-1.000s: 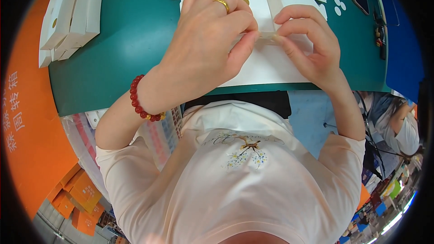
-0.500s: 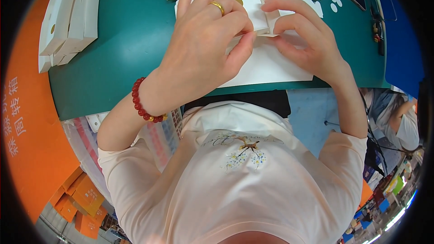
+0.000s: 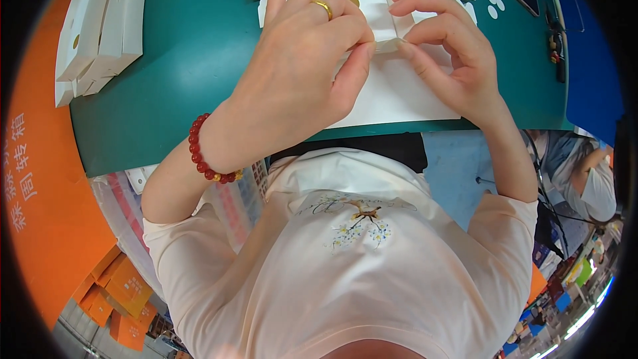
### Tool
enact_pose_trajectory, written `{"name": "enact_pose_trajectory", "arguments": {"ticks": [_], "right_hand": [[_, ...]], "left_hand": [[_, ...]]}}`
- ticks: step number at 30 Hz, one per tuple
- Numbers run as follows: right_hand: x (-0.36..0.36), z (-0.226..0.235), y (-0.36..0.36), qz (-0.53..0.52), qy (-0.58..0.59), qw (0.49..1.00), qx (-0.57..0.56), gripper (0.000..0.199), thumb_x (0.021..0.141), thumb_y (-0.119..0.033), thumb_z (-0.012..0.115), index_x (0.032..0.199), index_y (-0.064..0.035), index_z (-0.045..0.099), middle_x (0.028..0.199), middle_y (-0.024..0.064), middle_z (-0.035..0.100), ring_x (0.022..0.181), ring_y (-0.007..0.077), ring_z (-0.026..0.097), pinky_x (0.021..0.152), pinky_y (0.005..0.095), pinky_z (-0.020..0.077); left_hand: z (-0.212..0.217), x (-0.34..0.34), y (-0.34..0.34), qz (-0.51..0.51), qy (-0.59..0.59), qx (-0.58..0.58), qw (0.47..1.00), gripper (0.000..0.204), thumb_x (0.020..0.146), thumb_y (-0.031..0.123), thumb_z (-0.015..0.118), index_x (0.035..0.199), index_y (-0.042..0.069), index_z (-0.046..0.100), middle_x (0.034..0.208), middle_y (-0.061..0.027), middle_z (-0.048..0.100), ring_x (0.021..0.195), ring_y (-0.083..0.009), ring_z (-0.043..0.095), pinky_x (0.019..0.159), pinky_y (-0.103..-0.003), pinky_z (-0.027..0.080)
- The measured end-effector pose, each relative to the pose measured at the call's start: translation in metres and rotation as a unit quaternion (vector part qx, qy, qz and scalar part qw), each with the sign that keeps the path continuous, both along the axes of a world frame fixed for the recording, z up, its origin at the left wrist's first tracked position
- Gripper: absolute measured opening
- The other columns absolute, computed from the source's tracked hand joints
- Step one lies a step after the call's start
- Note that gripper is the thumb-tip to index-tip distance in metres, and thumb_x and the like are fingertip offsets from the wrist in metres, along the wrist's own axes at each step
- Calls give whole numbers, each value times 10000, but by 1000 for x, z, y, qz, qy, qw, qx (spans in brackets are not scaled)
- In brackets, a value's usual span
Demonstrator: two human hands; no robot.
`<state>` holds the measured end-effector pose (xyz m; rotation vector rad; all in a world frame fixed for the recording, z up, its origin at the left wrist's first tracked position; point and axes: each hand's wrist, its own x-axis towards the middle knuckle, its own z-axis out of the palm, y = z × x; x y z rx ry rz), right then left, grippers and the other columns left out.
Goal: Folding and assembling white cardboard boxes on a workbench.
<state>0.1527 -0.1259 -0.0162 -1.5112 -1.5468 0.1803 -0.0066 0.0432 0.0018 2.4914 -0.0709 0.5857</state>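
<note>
While the head view is looking down on the green table [image 3: 179, 60], the left hand [image 3: 299, 60] and right hand [image 3: 452, 53] are pinching a white card flap [image 3: 389, 43] tight against the flat white sheet [image 3: 399, 93], seemingly mid-crease, likely needing firm pressing along the fold next.

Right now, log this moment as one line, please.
left hand: shut on white card piece | right hand: pinching same piece | surface: green table | nearby: stacked white boxes, left
</note>
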Motion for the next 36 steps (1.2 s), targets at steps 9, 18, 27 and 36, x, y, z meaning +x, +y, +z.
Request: {"name": "enact_pose_trajectory", "arguments": {"ticks": [9,18,27,36], "right_hand": [[3,2,1,10,-82,996,15,183,801,71,736,936,-20,653,1196,125,645,1067,261,649,859,329,572],[12,8,1,43,-110,993,-12,230,754,93,767,941,-13,687,1158,127,636,1050,246,646,800,316,597],[11,18,-1,18,-73,996,-48,222,769,68,765,953,-33,689,1094,101,667,1001,237,657,824,294,542],[3,22,10,34,-123,991,-31,247,750,75,757,950,-38,667,1082,96,673,996,252,650,823,312,532]], "left_hand": [[11,-1,-1,-12,31,45,998,66,870,18,687,901,74,669,979,-27,673,986,-234,646,1122,-566,297],[3,2,-1,-14,22,28,999,84,873,11,693,923,76,675,1005,-21,663,1015,-243,660,1114,-556,297],[8,3,5,-7,29,-3,1000,82,868,20,712,915,77,677,1015,-19,686,968,-229,700,1168,-579,286],[1,5,7,-50,8,-69,996,108,852,-63,681,925,16,667,996,-75,666,960,-243,586,893,-341,463]]}}
